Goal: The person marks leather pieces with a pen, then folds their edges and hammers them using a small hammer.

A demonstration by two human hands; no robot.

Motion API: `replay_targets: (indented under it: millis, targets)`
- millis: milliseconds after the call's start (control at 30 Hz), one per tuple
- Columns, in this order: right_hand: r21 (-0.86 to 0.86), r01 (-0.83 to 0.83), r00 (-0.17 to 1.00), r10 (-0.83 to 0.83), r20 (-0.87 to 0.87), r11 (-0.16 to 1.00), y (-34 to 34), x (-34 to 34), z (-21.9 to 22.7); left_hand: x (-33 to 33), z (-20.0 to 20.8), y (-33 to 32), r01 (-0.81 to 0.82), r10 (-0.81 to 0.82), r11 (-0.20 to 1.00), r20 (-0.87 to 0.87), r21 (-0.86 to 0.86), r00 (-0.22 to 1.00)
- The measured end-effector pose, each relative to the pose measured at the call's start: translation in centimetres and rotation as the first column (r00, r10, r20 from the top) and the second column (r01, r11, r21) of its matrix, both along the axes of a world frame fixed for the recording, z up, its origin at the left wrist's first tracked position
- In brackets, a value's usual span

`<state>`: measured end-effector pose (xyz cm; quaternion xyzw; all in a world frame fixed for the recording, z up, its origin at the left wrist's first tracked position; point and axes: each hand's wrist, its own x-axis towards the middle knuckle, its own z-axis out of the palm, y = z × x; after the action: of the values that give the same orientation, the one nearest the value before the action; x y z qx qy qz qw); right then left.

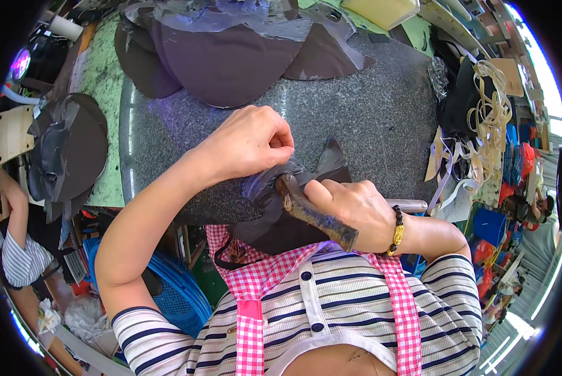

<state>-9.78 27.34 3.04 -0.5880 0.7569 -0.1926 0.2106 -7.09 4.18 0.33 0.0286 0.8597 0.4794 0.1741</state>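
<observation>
Striped shirt (350, 307) and pink checked apron (249, 282) lie nearest the camera, with the dark piece (271, 229) just beyond them, at the near edge of the speckled bench (381, 113). The right hand (359, 210) has its grip closed around a worn, hammer-like tool (318, 219), whose long axis slants from a rounded end near the left fingers down to a flared end near the apron. The dark piece lies beneath and left of that grip, partly hidden by the tool. The left hand (249, 141) is above the piece's far part, fingers curled; whether its grip pinches anything, I cannot tell. Both hands are near the piece, the right seemingly nearer.
</observation>
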Motion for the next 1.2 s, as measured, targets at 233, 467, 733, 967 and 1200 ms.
replay_targets:
  millis: [233, 467, 733, 967, 1200]
  targets:
    - [0.011, 0.031, 0.995, -0.032, 0.093, 0.999, 0.2, -1.1, -0.2, 0.4, -1.4, -1.0, 0.144, -0.158, 0.987, -0.309, -0.067, 0.938]
    - [-0.039, 0.141, 0.960, -0.127, 0.249, 0.989, -0.1, -4.8, 1.9, 3.1, -3.9, -0.8, -0.030, -0.120, 0.982, -0.746, -0.184, 0.655]
    - [0.095, 0.108, 0.984, -0.120, 0.135, 0.990, -1.5, -4.9, 1.3, 3.5, -3.8, -0.7, -0.080, -0.135, 0.967, -0.751, -0.243, 0.646]
    - [0.056, 0.086, 0.982, -0.094, 0.166, 0.995, -1.9, -5.3, 1.2, 5.3, -3.8, 0.1, -0.264, 0.088, 0.953, -0.692, -0.152, 0.716]
    - [0.085, 0.031, 0.986, -0.045, 0.163, 0.996, -2.1, -6.0, 1.1, 5.7, -3.4, 0.2, -0.254, -0.050, 0.924, -0.747, -0.287, 0.662]
